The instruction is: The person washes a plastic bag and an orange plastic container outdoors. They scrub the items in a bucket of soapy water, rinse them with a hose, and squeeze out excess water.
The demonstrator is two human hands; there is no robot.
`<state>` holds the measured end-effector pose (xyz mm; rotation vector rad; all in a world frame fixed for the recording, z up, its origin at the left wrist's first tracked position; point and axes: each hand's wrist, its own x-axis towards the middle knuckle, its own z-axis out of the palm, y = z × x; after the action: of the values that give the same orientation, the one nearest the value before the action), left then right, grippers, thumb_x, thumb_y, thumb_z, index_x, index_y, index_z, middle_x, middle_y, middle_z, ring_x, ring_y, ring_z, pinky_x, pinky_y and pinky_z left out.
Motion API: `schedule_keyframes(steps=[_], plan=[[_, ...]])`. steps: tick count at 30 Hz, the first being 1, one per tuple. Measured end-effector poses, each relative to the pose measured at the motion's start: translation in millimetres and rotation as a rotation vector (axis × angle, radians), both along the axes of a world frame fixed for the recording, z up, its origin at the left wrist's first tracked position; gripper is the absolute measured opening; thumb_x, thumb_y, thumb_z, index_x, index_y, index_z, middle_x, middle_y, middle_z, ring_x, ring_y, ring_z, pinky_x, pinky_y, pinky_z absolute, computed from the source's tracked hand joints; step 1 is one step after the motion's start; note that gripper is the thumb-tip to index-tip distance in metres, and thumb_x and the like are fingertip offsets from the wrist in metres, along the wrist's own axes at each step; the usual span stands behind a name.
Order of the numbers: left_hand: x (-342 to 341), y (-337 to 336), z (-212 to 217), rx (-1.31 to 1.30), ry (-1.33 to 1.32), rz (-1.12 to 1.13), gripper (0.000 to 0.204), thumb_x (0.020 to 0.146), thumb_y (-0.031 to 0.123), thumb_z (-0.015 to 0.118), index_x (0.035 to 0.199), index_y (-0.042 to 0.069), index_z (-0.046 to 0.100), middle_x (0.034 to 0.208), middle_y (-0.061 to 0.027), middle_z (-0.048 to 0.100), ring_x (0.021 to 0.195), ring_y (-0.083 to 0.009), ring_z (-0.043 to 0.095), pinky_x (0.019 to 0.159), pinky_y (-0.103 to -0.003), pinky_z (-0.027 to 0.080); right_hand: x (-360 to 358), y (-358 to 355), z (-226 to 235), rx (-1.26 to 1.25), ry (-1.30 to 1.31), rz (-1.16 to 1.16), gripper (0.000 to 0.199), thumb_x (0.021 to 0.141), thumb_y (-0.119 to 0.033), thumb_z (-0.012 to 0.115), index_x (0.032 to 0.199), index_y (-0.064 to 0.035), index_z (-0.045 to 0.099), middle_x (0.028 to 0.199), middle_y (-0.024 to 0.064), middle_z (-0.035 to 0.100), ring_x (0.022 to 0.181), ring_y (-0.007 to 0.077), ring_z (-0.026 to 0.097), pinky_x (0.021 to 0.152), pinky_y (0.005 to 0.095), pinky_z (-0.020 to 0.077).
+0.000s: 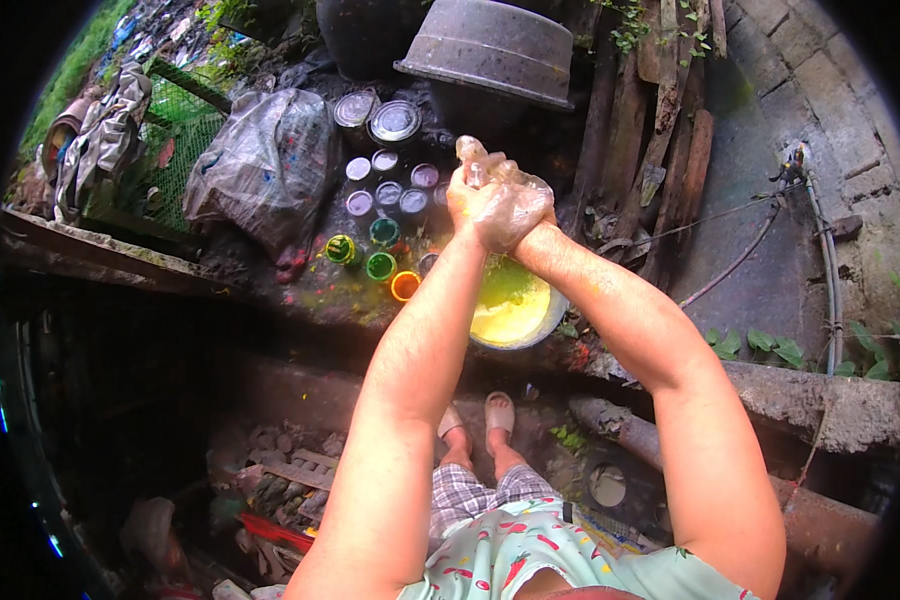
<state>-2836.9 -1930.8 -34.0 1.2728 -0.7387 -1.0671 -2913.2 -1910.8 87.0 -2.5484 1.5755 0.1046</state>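
Over a round basin (558, 312) of yellow-green liquid, my two hands come together. My left hand (469, 208) is closed on a crumpled, wet-looking piece of clear plastic (515, 212). Pressed against it, my right hand (536, 222) is closed on the same plastic, which covers much of its fingers. Whether the plastic is a bag or a glove, I cannot tell. Left of the basin stand open paint pots: an orange one (405, 286), a green one (380, 266) and a yellow one (340, 249). A dark teal pot (383, 233) is just behind them.
Several small lidded pots (388, 193) and larger cans (395, 121) stand farther back. An overturned grey tub (490, 50) sits behind my hands. A grey plastic sack (265, 155) lies to the left, wooden planks (625, 130) to the right. Below the ledge is rubble (290, 460) near my feet.
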Motion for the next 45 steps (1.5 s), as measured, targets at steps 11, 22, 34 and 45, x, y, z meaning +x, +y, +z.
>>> schedule_keyframes(steps=[11, 22, 34, 45], plan=[[23, -4, -28, -0.328, 1.296, -0.268, 0.030, 0.090, 0.026, 0.070, 0.114, 0.009, 0.076, 0.121, -0.0139, 0.074, 0.113, -0.0331, 0.071, 0.096, -0.052, 0.057, -20, 1, -96, -0.140, -0.580, 0.249, 0.043, 0.097, -0.030, 0.075, 0.135, -0.0125, 0.067, 0.141, 0.0137, 0.070, 0.134, 0.0371, 0.065, 0.116, 0.0474, 0.0496], [-46, 25, -5, 0.015, 0.663, 0.028, 0.062, 0.111, 0.060, 0.049, 0.151, 0.013, 0.058, 0.140, -0.0060, 0.068, 0.126, -0.0212, 0.066, 0.112, -0.040, 0.051, -15, -19, -93, -0.341, -0.226, -0.052, 0.035, 0.105, -0.028, 0.062, 0.135, -0.0134, 0.066, 0.126, 0.0112, 0.072, 0.111, 0.0300, 0.071, 0.096, 0.0442, 0.0571], [-66, 42, -8, 0.240, 0.713, 0.358, 0.066, 0.105, 0.063, 0.060, 0.131, 0.003, 0.071, 0.124, -0.0119, 0.077, 0.105, -0.0225, 0.075, 0.096, -0.040, 0.059, -35, -18, -100, 0.313, -0.919, -0.120, 0.042, 0.094, -0.041, 0.076, 0.127, -0.0140, 0.076, 0.128, 0.0141, 0.075, 0.119, 0.0329, 0.069, 0.104, 0.0452, 0.0552], [-70, 29, -30, 0.169, 0.901, 0.240, 0.052, 0.107, 0.048, 0.060, 0.137, 0.008, 0.073, 0.128, -0.0110, 0.076, 0.117, -0.0255, 0.072, 0.098, -0.042, 0.056, -53, -28, -127, 0.888, -1.464, 0.013, 0.024, 0.091, -0.009, 0.067, 0.111, 0.0015, 0.074, 0.117, 0.0099, 0.077, 0.109, 0.0180, 0.072, 0.096, 0.0374, 0.0594]])
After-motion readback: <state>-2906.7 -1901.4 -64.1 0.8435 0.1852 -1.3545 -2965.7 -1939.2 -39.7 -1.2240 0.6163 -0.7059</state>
